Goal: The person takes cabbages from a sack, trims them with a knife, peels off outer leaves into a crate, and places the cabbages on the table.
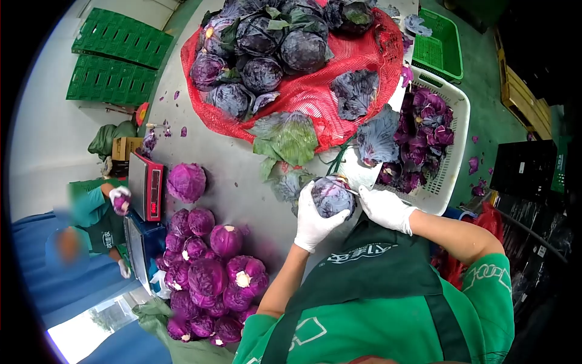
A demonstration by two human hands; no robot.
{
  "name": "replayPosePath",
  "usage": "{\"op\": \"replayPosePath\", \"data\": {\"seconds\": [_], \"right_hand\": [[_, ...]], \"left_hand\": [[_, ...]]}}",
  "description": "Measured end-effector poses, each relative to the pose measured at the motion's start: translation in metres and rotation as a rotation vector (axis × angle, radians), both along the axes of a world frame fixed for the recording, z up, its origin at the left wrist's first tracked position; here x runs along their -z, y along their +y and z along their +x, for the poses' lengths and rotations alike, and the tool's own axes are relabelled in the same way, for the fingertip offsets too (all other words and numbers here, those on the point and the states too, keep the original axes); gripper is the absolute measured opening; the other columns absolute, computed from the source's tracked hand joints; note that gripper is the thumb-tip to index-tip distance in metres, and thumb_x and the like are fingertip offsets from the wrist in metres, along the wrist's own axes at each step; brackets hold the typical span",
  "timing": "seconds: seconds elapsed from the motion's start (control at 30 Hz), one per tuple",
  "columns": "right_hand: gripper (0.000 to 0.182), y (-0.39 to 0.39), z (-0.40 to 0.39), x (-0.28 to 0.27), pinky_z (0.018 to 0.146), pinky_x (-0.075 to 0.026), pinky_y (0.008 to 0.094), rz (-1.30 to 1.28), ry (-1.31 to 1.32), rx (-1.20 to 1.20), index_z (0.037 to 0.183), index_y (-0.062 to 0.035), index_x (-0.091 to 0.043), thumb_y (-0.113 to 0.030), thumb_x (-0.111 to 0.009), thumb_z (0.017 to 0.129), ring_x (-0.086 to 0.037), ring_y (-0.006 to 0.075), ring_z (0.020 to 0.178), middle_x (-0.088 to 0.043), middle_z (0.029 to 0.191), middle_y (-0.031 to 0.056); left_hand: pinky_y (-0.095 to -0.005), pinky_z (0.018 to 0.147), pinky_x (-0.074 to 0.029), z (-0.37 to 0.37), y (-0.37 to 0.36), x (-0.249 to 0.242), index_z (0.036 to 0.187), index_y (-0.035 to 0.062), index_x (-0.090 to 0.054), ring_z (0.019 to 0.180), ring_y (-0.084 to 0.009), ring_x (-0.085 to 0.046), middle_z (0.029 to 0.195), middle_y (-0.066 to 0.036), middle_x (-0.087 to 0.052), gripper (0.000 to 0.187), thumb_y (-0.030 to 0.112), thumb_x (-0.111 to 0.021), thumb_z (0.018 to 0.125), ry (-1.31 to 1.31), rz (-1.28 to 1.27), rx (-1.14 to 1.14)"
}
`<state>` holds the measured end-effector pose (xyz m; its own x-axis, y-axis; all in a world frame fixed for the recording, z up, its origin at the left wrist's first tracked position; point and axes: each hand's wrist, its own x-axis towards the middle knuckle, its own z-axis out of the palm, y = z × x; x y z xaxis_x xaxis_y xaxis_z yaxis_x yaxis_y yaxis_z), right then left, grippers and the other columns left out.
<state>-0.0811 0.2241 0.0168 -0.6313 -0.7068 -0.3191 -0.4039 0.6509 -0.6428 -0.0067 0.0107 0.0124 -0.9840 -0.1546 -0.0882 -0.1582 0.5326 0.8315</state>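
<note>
My left hand [318, 221], in a white glove, holds a purple-grey cabbage [332, 198] from its left side, near the table's front edge. My right hand [385, 209], also gloved, is closed on a small knife [351, 191] whose blade touches the cabbage's upper right part; most of the handle is hidden. Loose outer leaves [285, 136] lie just beyond. Farther back, several untrimmed cabbages [260, 73] sit on a red mesh bag [309, 103]. Peeled purple cabbages [207, 277] are piled at the left, with a single one [186, 182] behind them.
A white basket [459, 130] of purple leaves stands at the right, a green crate [445, 45] behind it. A red-framed scale [155, 193] sits at the table's left edge. Beyond it a co-worker's gloved hand [120, 194] holds a small cabbage. Green crates [112, 79] are stacked farther back.
</note>
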Motion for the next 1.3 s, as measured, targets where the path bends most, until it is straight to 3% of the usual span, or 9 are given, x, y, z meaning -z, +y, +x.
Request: {"op": "replayPosePath", "data": {"seconds": [0.3,0.47,0.73,0.87,0.93,0.97,1.13,1.2,1.3], "right_hand": [[0.032,-0.019,-0.037,0.027,0.077,-0.052,0.051,0.081,-0.1,-0.143,0.116,0.0067,-0.051,-0.013,-0.044,0.092,-0.067,0.0441,0.088,-0.068,0.091,0.0277],[0.038,-0.016,-0.031,0.03,0.092,-0.05,0.0497,0.048,-0.067,-0.183,0.126,0.0093,-0.049,-0.011,-0.039,0.095,-0.063,0.0432,0.108,-0.064,0.109,0.0324],[0.053,-0.043,-0.02,0.103,0.086,-0.05,0.0491,-0.119,0.145,-0.005,0.144,-0.0005,-0.041,-0.013,-0.043,0.093,-0.065,0.0414,0.097,-0.065,0.102,0.0298],[0.068,-0.034,-0.013,0.04,0.072,-0.052,0.0485,-0.367,0.606,0.139,0.153,-0.0149,-0.033,-0.009,-0.048,0.086,-0.066,0.0412,0.081,-0.061,0.108,0.0273],[0.069,-0.022,-0.029,-0.015,0.066,-0.053,0.0477,-0.098,0.121,0.068,0.153,-0.0183,-0.033,-0.006,-0.046,0.087,-0.067,0.0391,0.074,-0.059,0.11,0.0262],[0.067,-0.017,-0.036,-0.007,0.064,-0.054,0.0474,-0.145,0.176,0.075,0.154,-0.0203,-0.032,-0.004,-0.042,0.089,-0.068,0.037,0.073,-0.062,0.105,0.0266],[0.039,0.02,-0.083,0.047,0.052,-0.052,0.0425,-0.628,0.19,0.843,0.135,-0.0111,-0.047,-0.016,-0.044,0.097,-0.067,0.0307,0.059,-0.066,0.079,0.0202],[0.024,0.061,-0.11,0.037,0.043,-0.046,0.032,-0.652,-0.56,1.231,0.114,-0.0089,-0.052,-0.029,-0.045,0.103,-0.058,0.0174,0.049,-0.061,0.069,0.0085],[0.036,0.071,-0.09,0.006,0.039,-0.037,0.0252,-0.779,-0.348,1.393,0.09,-0.0105,-0.048,-0.044,-0.048,0.103,-0.041,0.0079,0.043,-0.05,0.063,-0.0021]], "left_hand": [[-0.0405,0.101,-0.045,-0.01,-0.005,0.008,0.133,-0.0079,-0.041,0.114,-0.0328,-0.056,0.124,-0.022,-0.052,0.096,0.032,-0.092,0.063,-0.068,0.189,-0.098],[-0.0388,0.1,-0.046,0.003,0.002,0.008,0.132,-0.0057,-0.041,0.113,-0.0263,-0.057,0.121,-0.019,-0.055,0.091,0.028,-0.091,0.064,0.087,-0.075,-0.067],[-0.0396,0.106,-0.043,0.028,-0.004,0.003,0.141,-0.0008,-0.034,0.124,-0.0272,-0.05,0.137,-0.02,-0.045,0.094,0.023,-0.089,0.069,0.023,0.169,0.0],[-0.0432,0.107,-0.041,0.023,-0.001,-0.004,0.143,-0.0013,-0.033,0.123,-0.0328,-0.049,0.136,-0.021,-0.042,0.1,0.028,-0.09,0.066,0.012,0.4,-0.034],[-0.0439,0.108,-0.039,0.008,0.004,-0.005,0.143,0.0008,-0.035,0.126,-0.0345,-0.045,0.135,-0.021,-0.04,0.099,0.028,-0.09,0.066,0.161,0.109,0.048],[-0.0446,0.108,-0.039,0.0,0.008,0.0,0.142,0.0023,-0.037,0.126,-0.0362,-0.043,0.133,-0.02,-0.037,0.099,0.028,-0.09,0.063,0.241,0.038,0.069],[-0.0471,0.106,-0.036,0.003,0.023,0.006,0.141,0.0052,-0.039,0.122,-0.0373,-0.039,0.131,-0.019,-0.031,0.104,0.032,-0.092,0.055,0.3,-0.179,0.144],[-0.0471,0.106,-0.036,0.006,0.03,0.006,0.144,0.0062,-0.039,0.121,-0.037,-0.039,0.131,-0.018,-0.03,0.106,0.033,-0.092,0.056,0.282,-0.225,0.156],[-0.0466,0.105,-0.036,0.004,0.038,0.003,0.144,0.0065,-0.04,0.12,-0.0362,-0.039,0.131,-0.018,-0.029,0.105,0.032,-0.092,0.056,0.298,-0.231,0.132]]}}
